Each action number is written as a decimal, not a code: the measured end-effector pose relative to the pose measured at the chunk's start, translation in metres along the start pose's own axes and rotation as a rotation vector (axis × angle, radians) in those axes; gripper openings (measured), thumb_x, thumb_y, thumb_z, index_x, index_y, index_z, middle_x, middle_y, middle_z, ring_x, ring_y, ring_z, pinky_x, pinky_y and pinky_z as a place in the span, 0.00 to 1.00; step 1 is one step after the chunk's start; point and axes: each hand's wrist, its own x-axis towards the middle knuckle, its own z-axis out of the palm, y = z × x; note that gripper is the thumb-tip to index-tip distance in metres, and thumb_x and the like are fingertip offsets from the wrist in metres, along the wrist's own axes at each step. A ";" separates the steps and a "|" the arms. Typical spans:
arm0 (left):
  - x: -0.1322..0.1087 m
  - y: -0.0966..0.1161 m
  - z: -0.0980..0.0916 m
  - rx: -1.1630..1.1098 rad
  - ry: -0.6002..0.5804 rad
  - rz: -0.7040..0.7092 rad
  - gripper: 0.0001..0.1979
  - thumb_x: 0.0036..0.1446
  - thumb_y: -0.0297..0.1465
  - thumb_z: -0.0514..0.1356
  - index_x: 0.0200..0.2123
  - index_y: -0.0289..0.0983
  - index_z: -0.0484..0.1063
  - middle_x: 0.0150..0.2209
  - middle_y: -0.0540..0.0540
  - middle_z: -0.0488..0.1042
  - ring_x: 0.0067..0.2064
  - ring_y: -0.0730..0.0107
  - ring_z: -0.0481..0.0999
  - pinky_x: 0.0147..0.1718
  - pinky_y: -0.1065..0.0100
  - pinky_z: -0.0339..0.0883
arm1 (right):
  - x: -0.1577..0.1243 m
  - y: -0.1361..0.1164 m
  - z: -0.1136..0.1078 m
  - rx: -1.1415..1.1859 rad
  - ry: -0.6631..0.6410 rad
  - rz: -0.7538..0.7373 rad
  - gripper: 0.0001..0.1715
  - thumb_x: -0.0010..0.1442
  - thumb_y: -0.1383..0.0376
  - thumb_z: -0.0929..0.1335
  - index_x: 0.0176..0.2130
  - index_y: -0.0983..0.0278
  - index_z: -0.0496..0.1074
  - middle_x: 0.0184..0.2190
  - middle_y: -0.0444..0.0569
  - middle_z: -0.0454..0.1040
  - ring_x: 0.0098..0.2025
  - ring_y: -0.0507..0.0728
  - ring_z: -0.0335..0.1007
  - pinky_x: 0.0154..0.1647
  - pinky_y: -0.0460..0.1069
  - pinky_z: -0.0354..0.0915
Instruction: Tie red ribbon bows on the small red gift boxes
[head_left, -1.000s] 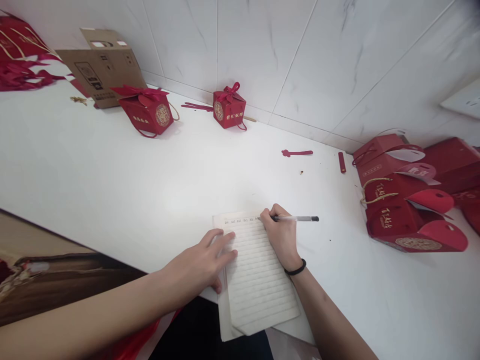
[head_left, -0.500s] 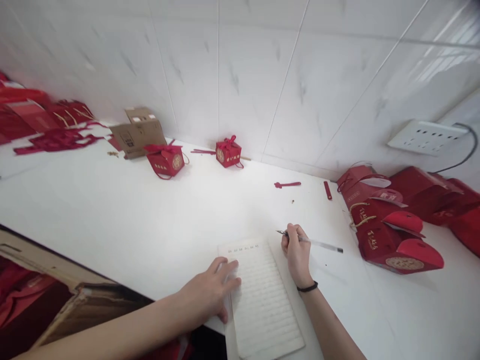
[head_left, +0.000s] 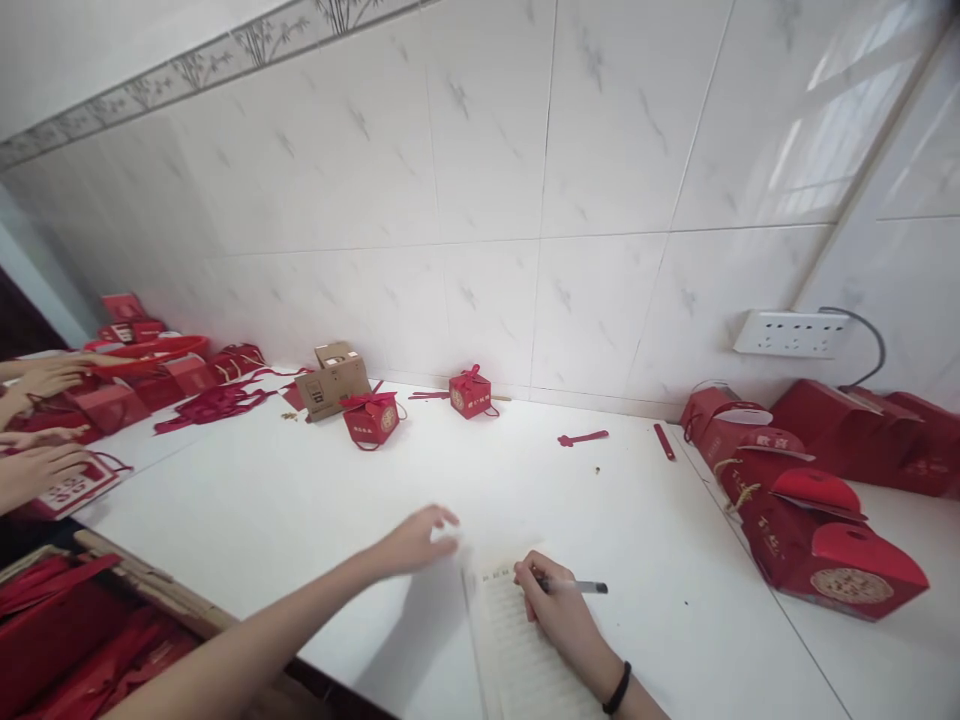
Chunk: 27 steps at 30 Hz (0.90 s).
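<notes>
Under the right hand (head_left: 559, 610) in the head view lies the pad (head_left: 514, 645), running off the bottom edge; that hand pinches the pen (head_left: 594, 588), its tip hard to make out. Left of this grip, the left hand (head_left: 415, 540) hangs empty, fingers loosely parted, clear of the paper. Unsteadied there, the pad could skew under the pen's push, spoiling a stroke.

Left hand (head_left: 417, 540) aloft — right (head_left: 561, 614) curled
</notes>
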 end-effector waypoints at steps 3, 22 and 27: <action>0.041 -0.027 -0.039 0.068 0.269 -0.170 0.20 0.47 0.28 0.58 0.46 0.33 0.65 0.51 0.38 0.66 0.55 0.59 0.65 0.55 0.62 0.56 | 0.003 0.003 -0.003 -0.009 -0.017 -0.001 0.21 0.59 0.51 0.58 0.23 0.62 0.59 0.12 0.38 0.57 0.17 0.51 0.53 0.23 0.45 0.54; 0.115 -0.082 -0.129 -0.054 0.672 -0.529 0.43 0.44 0.38 0.64 0.56 0.28 0.43 0.56 0.26 0.59 0.57 0.47 0.63 0.52 0.57 0.59 | 0.029 0.019 -0.029 0.004 0.088 0.089 0.22 0.55 0.48 0.59 0.22 0.61 0.59 0.12 0.39 0.58 0.13 0.49 0.48 0.14 0.45 0.46; 0.076 -0.059 -0.098 -0.106 0.373 -0.267 0.41 0.42 0.34 0.65 0.56 0.31 0.47 0.56 0.32 0.62 0.56 0.57 0.65 0.52 0.64 0.62 | 0.030 0.014 -0.043 0.011 0.189 0.086 0.21 0.53 0.49 0.60 0.22 0.62 0.61 0.12 0.40 0.60 0.13 0.49 0.51 0.13 0.44 0.48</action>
